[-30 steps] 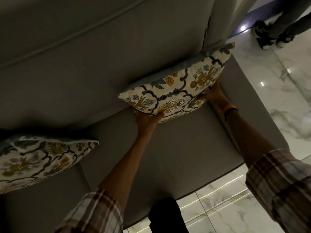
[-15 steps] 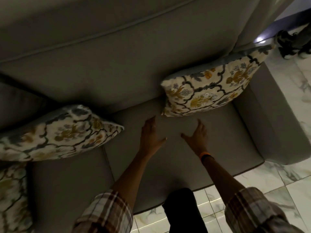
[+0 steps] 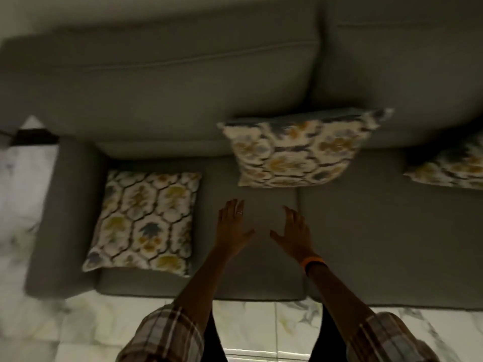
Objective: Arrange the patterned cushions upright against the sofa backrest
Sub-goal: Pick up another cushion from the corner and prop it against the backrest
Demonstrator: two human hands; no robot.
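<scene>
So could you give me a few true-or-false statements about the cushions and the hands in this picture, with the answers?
1. Both hands are empty. True: the left hand and right hand hover open over the seat.
2. The cushion by the armrest stands upright against the backrest. False: it lies flat on the seat.
3. The middle cushion leans against the backrest. True.
4. Only two patterned cushions are in view. False: a third cushion shows at the right edge.
5. The right wrist is bare. False: it wears an orange band.
</scene>
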